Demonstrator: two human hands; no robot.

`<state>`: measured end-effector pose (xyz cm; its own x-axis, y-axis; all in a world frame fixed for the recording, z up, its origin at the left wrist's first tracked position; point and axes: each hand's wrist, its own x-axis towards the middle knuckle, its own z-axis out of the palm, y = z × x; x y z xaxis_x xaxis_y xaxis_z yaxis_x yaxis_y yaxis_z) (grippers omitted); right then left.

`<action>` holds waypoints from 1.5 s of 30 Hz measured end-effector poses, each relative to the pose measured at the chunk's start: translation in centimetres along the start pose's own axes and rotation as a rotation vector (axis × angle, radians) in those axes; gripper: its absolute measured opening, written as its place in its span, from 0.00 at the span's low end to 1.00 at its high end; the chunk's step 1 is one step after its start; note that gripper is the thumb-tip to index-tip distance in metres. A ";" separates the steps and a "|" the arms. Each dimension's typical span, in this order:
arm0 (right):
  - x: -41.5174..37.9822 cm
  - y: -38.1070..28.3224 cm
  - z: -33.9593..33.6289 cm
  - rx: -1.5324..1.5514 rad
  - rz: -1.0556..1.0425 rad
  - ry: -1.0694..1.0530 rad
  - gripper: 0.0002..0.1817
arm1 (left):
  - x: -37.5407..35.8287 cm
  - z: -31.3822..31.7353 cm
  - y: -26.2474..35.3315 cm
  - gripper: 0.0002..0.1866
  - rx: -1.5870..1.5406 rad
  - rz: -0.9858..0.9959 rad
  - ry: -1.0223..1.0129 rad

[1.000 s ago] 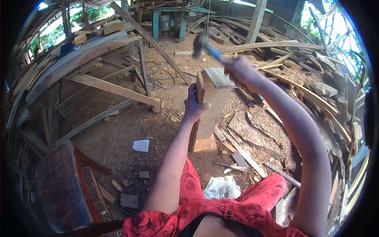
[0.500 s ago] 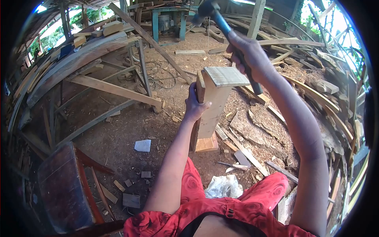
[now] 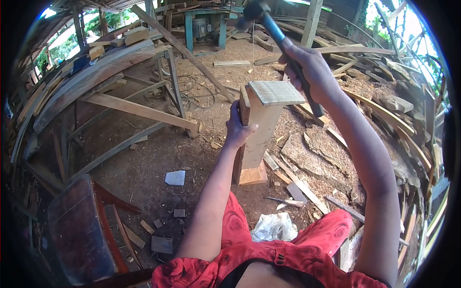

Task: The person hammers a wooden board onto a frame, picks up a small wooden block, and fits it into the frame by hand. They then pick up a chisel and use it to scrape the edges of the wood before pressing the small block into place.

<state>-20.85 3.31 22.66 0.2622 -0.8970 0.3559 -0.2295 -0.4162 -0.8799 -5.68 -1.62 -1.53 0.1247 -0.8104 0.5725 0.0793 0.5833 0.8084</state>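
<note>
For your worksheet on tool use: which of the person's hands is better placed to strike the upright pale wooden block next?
Right. The right hand grips the blue-handled hammer raised above the upright pale wooden block, while the left hand steadies it.

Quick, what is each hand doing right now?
Left hand: closed around the upright wooden block, steadying it.
Right hand: closed on the hammer, raised above the block.

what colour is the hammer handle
Blue, on the raised metal-headed hammer in the right hand; head view.
</note>
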 end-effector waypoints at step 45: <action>1.3 4.4 0.8 -0.340 0.406 -0.174 0.26 | 0.2 0.0 -0.1 0.45 0.054 0.058 -0.008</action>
<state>-20.78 0.44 18.97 0.2339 -0.9695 -0.0728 -0.6263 -0.0929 -0.7740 -5.69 -1.85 -1.47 0.1192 -0.7757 0.6197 0.0182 0.6257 0.7798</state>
